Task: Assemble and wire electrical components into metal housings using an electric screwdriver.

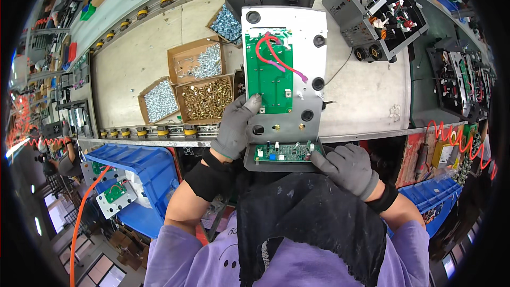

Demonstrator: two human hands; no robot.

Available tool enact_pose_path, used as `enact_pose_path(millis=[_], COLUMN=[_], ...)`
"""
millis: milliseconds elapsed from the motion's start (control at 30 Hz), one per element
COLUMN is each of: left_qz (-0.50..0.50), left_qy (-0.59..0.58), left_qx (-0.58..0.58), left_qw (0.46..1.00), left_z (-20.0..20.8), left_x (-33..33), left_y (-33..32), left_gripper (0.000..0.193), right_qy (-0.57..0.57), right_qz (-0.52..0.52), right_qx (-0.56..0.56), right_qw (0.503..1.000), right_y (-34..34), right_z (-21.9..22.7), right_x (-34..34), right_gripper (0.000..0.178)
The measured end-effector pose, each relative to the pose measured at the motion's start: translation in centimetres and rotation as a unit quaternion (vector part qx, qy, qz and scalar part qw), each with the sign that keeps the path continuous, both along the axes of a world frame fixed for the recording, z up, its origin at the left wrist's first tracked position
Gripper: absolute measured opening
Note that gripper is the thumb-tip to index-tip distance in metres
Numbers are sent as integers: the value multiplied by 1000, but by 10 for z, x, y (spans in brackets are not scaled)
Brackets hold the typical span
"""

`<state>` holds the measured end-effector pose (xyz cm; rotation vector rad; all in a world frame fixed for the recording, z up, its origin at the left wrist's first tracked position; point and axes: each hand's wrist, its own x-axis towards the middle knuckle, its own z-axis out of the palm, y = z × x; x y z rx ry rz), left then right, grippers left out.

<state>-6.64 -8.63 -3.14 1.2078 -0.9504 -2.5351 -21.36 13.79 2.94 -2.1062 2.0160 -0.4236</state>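
From where I sit, the panel (311, 37) fills the middle of my view, its upper part over the worktop (366, 101) and its folded foot past the near edge. Four open boxes crowd its left: blue-tinted screws (227, 25), silver screws (208, 61), paler screws (161, 101) and gold screws (206, 98), with a further box partly hidden behind the panel. A dark part (234, 4) sits behind its top end, and to the right an open grey case (345, 10) spills wires, a thin cord (341, 68) running toward the panel. Roller tracks (167, 1) border the worktop far and near on the left; pale surface stretches left of the boxes and between panel and right edge. Below the near edge, blue bins (159, 172) flank the body. The left grip (234, 127), grey-gloved, pinches the panel's left side, thumb on its face beside the green board (265, 95) (the other fingers are mostly hidden). The right grip (348, 167) has its fingers curled, tips at the foot's right end beside the small board (281, 152); whether it pinches, I cannot tell.
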Motion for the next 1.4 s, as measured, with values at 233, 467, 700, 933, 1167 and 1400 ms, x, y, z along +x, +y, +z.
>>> enact_pose_path(millis=[233,467,700,933,1167,1400], left_qz=[-26,-12,-3,19,32,-33], left_qy=[-34,-26,-68,-103,-137,-90], left_qx=[-4,-31,-19,36,-61,-59], left_qw=[999,999,997,994,988,994], left_z=[-1,-6,-9,-2,4,-2], left_x=[-5,-1,-4,-15,-13,-11], left_y=[-6,-4,-8,-12,-7,-13], left_gripper=[28,26,27,31,29,35], right_qy=[-155,44,108,112,118,100], right_qz=[3,-225,-192,-135,-153,-155], right_qx=[33,-103,57,-29,-60,-50], right_qw=[987,968,974,984,979,981], right_y=[-31,-191,-246,-228,-224,-222], right_z=[19,11,6,-6,-11,-7], right_x=[-44,-144,-170,-168,-160,-161], right_gripper=[38,31,22,21,19,23])
